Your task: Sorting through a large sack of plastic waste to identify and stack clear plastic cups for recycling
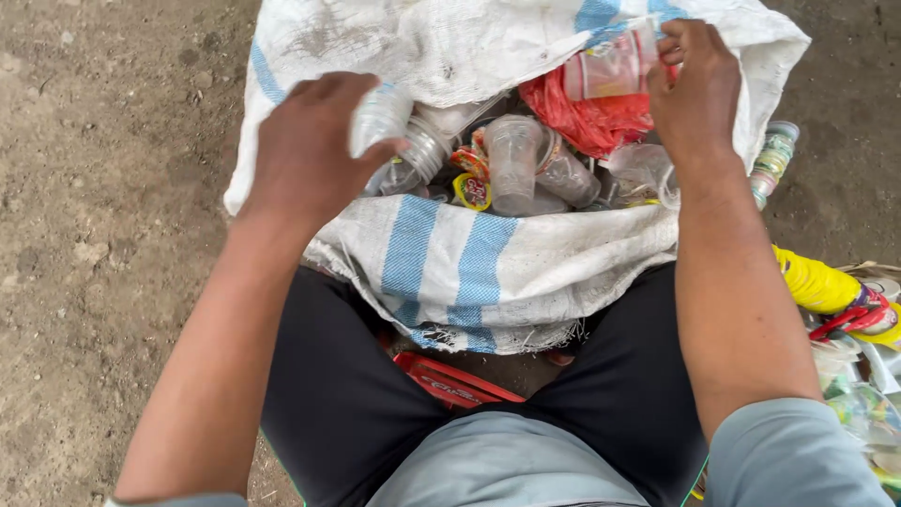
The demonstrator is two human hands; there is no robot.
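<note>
Woven white plastic with blue stripes makes up the sack (488, 272), which sits open between the person's knees on bare dirt ground (103, 235), its near rim folded down so the mouth stays wide. The left hand (314, 155) has its fingers curled shut around a crumpled clear bottle (380, 117), held over the opening at the left edge. The right hand (694, 89) is pinched closed on a clear plastic cup (610, 66) with a coloured label, at the far right rim of the sack, just above a crumpled red bag (591, 122). Inside lie more clear cups (514, 160) and small wrappers, heaped loosely. By the right knee, outside the sack, rests a yellow bottle (815, 282) among other plastic scraps, close enough to reach. A flattened red can (450, 383) lies under the legs.
</note>
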